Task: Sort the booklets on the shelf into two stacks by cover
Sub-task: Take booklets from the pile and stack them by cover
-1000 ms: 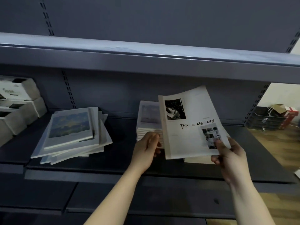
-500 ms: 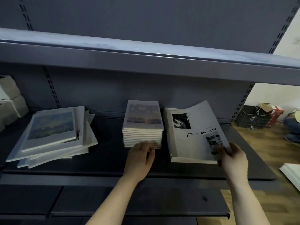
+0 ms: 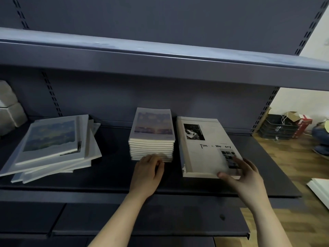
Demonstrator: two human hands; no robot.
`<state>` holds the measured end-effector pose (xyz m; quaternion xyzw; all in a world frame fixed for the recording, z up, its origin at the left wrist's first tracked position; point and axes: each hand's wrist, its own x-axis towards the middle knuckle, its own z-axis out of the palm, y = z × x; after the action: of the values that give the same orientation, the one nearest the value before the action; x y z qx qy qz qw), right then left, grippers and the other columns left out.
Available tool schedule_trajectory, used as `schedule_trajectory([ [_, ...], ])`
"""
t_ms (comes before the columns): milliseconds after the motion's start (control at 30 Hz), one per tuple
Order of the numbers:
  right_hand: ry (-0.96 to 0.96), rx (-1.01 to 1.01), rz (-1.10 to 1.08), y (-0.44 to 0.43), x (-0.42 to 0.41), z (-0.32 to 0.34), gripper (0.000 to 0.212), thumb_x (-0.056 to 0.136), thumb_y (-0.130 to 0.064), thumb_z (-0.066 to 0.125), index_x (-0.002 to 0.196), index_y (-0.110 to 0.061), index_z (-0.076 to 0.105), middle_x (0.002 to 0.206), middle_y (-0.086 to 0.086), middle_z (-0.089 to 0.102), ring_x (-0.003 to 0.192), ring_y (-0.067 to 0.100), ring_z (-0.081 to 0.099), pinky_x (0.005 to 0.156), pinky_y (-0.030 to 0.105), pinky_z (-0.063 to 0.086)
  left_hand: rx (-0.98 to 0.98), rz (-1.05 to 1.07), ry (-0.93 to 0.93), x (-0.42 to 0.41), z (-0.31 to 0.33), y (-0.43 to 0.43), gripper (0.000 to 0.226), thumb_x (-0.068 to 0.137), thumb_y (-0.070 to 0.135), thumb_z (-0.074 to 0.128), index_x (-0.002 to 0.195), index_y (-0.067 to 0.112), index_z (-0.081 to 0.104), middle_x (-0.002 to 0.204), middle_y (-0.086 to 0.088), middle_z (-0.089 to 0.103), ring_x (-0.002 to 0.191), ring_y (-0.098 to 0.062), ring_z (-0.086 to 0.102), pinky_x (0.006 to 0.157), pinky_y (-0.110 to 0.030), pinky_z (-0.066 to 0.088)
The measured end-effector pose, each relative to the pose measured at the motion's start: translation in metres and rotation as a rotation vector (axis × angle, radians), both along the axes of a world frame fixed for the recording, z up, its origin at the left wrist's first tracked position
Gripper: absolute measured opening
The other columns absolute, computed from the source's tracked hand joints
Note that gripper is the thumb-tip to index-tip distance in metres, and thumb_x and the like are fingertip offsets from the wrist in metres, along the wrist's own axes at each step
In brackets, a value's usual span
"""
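Cream booklet [image 3: 201, 157] now lies flat atop its pile, right hand [image 3: 247, 179] pinching its corner; relaxed left hand [image 3: 146, 175] touches pastel stack [image 3: 151, 147].

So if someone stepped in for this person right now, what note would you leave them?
Left hand: open, fingertips against the front of the sunset-cover stack.
Right hand: pinches the near right corner of the Time & Memory booklet, which lies on top of the right stack.
Done: two neat stacks side by side on the shelf, one per cover.
Left: let go of that booklet; the loose pile at the far left looks unsorted.
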<state>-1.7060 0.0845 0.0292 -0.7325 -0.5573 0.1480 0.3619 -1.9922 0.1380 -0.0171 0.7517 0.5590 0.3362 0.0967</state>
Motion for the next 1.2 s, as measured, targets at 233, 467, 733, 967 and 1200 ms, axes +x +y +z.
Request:
schedule_trajectory([
  [233,-0.008,0.009,-0.029,0.008,-0.003,0.000,0.081,0.064,-0.054,0.078,0.135,-0.027,0.049,0.146,0.002,0.035,0.133,0.024,0.036,0.098,0.043,0.041,0.022,0.009,0.086,0.002,-0.005,0.001,0.018,0.095,0.033,0.042,0.095,0.024,0.057,0.095,0.009,0.055,0.089,-0.009,0.047,0.080,-0.028,0.041],
  [467,-0.040,0.012,0.002,0.031,-0.001,0.004,0.080,0.065,-0.053,0.077,0.135,-0.023,0.049,0.141,0.006,0.041,0.129,0.028,0.039,0.097,0.044,0.040,0.041,0.021,0.129,0.003,-0.008,0.004,0.040,0.091,0.043,0.024,0.088,0.022,0.058,0.091,0.009,0.053,0.086,-0.010,0.046,0.076,-0.026,0.038],
  [733,-0.033,0.025,-0.009,0.039,0.000,0.000,0.078,0.064,-0.054,0.077,0.132,-0.024,0.053,0.136,0.008,0.046,0.124,0.030,0.045,0.097,0.044,0.042,0.047,0.027,0.156,0.003,-0.007,0.008,0.046,0.090,0.045,0.021,0.091,0.021,0.061,0.098,0.009,0.054,0.091,-0.010,0.047,0.076,-0.025,0.036],
  [967,-0.284,0.127,-0.175,0.027,-0.017,0.003,0.060,0.062,-0.060,0.075,0.109,-0.023,0.069,0.124,0.011,0.060,0.116,0.041,0.047,0.089,0.050,0.041,0.022,0.006,0.035,0.000,-0.004,0.005,0.023,0.096,0.030,0.041,0.094,0.021,0.061,0.095,0.007,0.058,0.090,-0.010,0.048,0.079,-0.028,0.042],
  [1200,-0.277,0.302,-0.063,0.014,-0.048,0.002,0.019,0.076,-0.024,0.076,0.093,-0.017,0.073,0.112,0.008,0.065,0.108,0.036,0.049,0.090,0.041,0.040,0.004,-0.008,-0.171,-0.015,0.002,-0.007,0.013,0.095,0.023,0.049,0.088,0.022,0.060,0.085,0.010,0.056,0.078,-0.006,0.051,0.067,-0.024,0.044],
])
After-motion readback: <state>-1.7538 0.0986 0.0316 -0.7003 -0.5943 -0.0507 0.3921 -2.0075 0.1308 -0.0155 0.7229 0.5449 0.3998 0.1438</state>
